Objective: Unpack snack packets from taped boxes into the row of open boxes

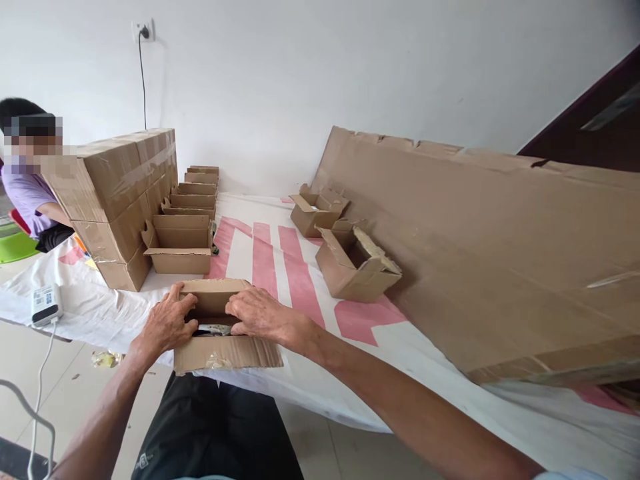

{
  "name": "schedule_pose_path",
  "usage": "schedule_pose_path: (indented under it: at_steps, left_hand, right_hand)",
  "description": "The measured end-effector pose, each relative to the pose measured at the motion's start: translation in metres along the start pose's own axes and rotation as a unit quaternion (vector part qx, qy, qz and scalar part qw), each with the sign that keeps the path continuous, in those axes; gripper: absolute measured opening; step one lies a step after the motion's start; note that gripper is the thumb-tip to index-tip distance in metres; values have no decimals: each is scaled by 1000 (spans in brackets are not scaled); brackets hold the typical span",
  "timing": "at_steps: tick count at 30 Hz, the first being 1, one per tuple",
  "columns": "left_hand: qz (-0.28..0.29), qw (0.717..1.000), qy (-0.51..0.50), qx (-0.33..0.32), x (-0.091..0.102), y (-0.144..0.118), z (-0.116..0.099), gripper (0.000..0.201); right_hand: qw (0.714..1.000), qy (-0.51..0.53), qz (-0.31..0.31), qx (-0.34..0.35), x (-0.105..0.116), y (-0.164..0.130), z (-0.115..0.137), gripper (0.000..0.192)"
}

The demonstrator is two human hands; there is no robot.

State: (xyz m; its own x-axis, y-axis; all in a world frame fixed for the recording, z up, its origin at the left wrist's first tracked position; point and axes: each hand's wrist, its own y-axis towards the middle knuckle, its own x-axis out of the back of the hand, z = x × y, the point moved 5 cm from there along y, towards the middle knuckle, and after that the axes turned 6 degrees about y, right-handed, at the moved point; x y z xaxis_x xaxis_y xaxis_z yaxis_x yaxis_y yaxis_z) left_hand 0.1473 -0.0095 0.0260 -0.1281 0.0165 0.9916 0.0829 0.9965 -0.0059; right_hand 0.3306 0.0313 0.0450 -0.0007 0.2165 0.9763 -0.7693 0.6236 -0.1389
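Observation:
An open cardboard box (227,353) sits at the near edge of the cloth-covered table, right in front of me. My left hand (170,317) grips its left side, with the thumb and fingertips bent over the edge into the opening. At the right side, my right hand (260,315) is curled over the box with its fingertips inside. Between the hands, something pale and shiny (214,329) shows within the box; its kind I cannot make out. The right hand partly covers the opening.
Behind on the left stand an open box (181,257), a row of open boxes (193,200) and stacked taped cartons (117,200). Two open boxes (357,267) are at right beside a large cardboard sheet (490,253). A white power bank (46,305) with a cable and a seated person (30,193) are left.

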Motion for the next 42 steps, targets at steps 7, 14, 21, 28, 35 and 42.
schedule_pose_path:
  at_steps: [7,14,21,28,35,42]
  left_hand:
    - [-59,998,-24,6,-10,1,2,33]
    - [-237,942,-236,-30,-15,1,20,43]
    - [-211,908,-361,18,-29,-7,34,52]
    - [-237,911,-326,85,-12,-18,59,48]
    - [-221,879,-418,57,7,-28,41,55]
    - [-105,911,-394,-58,13,-33,11,50]
  right_hand:
    - [995,18,98,8,10,7,7,12]
    - [997,-33,51,-49,0,5,1,31]
    - [999,-6,32,-17,-11,10,8,24]
    - [976,203,-75,0,9,-4,-14,27]
    - [894,415,-172,18,57,-27,-36,35]
    - [870,446,-209,-4,78,-31,-52,34]
